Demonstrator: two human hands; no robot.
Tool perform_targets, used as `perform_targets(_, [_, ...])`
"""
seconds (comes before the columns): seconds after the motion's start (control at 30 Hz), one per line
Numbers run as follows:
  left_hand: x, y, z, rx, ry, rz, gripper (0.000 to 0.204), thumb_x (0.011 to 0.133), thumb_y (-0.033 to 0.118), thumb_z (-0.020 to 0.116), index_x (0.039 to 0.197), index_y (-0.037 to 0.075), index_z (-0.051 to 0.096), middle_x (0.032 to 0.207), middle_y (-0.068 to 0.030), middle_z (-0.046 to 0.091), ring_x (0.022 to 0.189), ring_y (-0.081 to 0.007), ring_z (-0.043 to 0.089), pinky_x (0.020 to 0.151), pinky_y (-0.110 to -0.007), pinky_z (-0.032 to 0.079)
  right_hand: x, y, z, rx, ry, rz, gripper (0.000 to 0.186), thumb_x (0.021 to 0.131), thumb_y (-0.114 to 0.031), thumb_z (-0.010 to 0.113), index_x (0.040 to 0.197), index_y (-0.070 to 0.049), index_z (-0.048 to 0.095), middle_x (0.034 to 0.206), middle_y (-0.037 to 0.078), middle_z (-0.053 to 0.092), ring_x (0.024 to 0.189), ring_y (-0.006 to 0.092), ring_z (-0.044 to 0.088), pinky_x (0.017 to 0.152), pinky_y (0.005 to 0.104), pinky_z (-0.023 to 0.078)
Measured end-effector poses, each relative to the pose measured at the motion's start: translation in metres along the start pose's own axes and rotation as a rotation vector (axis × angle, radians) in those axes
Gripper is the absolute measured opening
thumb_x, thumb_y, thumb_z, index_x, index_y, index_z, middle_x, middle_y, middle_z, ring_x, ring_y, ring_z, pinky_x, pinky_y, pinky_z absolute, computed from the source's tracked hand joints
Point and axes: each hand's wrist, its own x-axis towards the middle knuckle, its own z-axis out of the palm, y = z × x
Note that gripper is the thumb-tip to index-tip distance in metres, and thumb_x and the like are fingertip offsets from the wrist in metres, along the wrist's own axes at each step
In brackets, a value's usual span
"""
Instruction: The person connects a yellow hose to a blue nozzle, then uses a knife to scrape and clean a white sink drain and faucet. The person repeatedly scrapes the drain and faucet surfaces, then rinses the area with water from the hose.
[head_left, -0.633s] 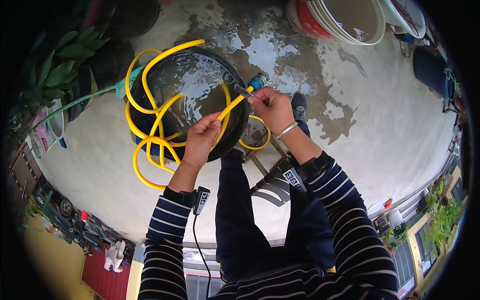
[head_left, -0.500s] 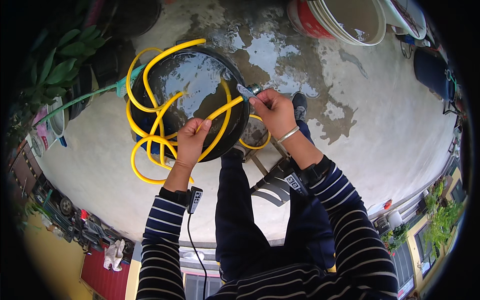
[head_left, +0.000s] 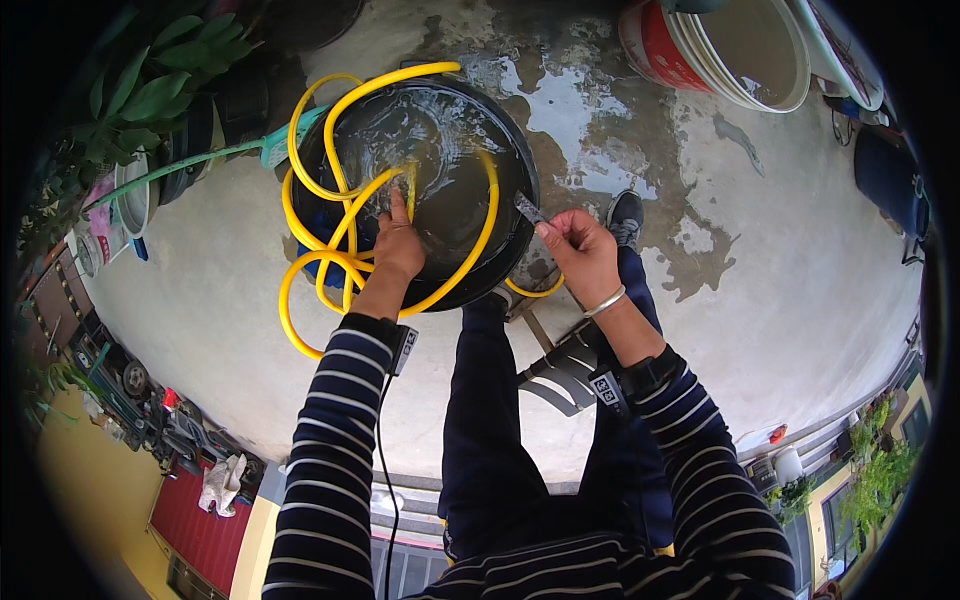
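Note:
A round black tub [head_left: 528,165] of water lies ahead of me, with a yellow hose [head_left: 338,250] looped over its left side and dipping into the water. My left hand [head_left: 400,248] reaches over the tub. One finger is stretched toward the rippling water beside a dipping stretch of hose; the other fingertips are partly hidden. By the tub's right rim, my right hand [head_left: 580,252] pinches a small flat grey strip [head_left: 530,208] between thumb and fingers. What the strip is made of is unclear.
A green-handled tool [head_left: 278,148] leans at the tub's left. White and red buckets [head_left: 655,45] stand far right, beyond wet concrete [head_left: 575,130]. Leafy plants [head_left: 155,95] overhang the far left. A low metal-framed seat [head_left: 560,370] lies near my legs.
My left hand has let go of the hose section running to the right and moved forward over the water. That hose end now dips into the tub. My right hand has drawn back slightly with the strip.

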Motion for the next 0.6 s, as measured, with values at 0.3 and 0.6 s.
perform_targets(0.3, [0.047,0.004,-0.007,0.347,-0.375,-0.203,0.04,0.093,0.023,0.062,0.127,0.004,0.061,0.12,-0.0205,0.068,0.114,-0.0355,0.065,0.093,-0.045,0.054,-0.007,0.003,0.002,-0.058,-0.082,-0.033,0.014,0.094,-0.011,0.073,0.088,-0.004,0.062,0.075,-0.008,0.056,0.067,0.0008,0.045,0.059,0.0189,0.038])
perform_targets(0.6, [-0.02,0.066,-0.077,-0.703,-0.426,-0.431,0.065,0.093,0.065,0.057,0.07,0.004,0.062,0.067,-0.0086,0.059,0.057,-0.0221,0.057,0.054,-0.033,0.045,0.001,-0.008,0.017,0.082,-0.064,0.082,0.015,0.095,-0.015,0.071,0.092,-0.003,0.063,0.075,-0.006,0.058,0.064,0.0011,0.047,0.057,0.019,0.038])
